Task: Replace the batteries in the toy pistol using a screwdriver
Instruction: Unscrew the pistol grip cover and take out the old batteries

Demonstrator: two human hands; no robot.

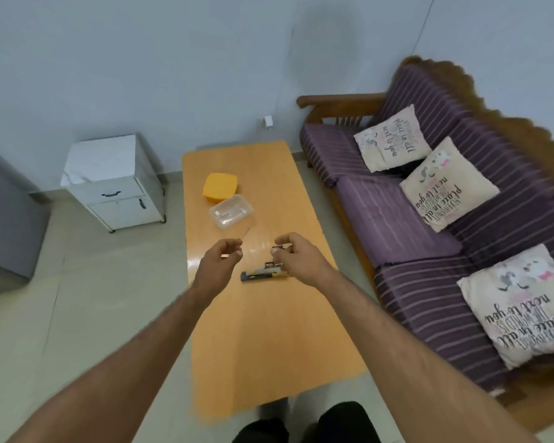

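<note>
Right hand (296, 255) hangs over the wooden table (269, 346) with its fingers curled, and its fingertips pinch a small dark piece (278, 250). It is blurry, so I cannot tell if that piece is the battery cover or a battery. Left hand (221, 259) is close by, to the left, with its fingers curled too. A thin dark rod (245, 234) pokes out past its fingertips toward the boxes; I think it is the screwdriver, held in that hand, but the picture is too soft to be sure. The toy pistol (263, 272) lies flat on the table, just under and between the two hands, and neither hand seems to touch it. Its top looks open near the right hand. Farther up the table sit a clear plastic box (231, 212) and a yellow lid (220, 186), touching each other. My guess is that the small piece is coming off or going on. To do this well, keep the small piece pinched tight so it does not drop and roll off the table. Put it down in the clear box if it must wait. Hold the pistol still with one hand before the tool goes near it. Move slowly, and keep the tool tip straight on the screw so it does not slip.
</note>
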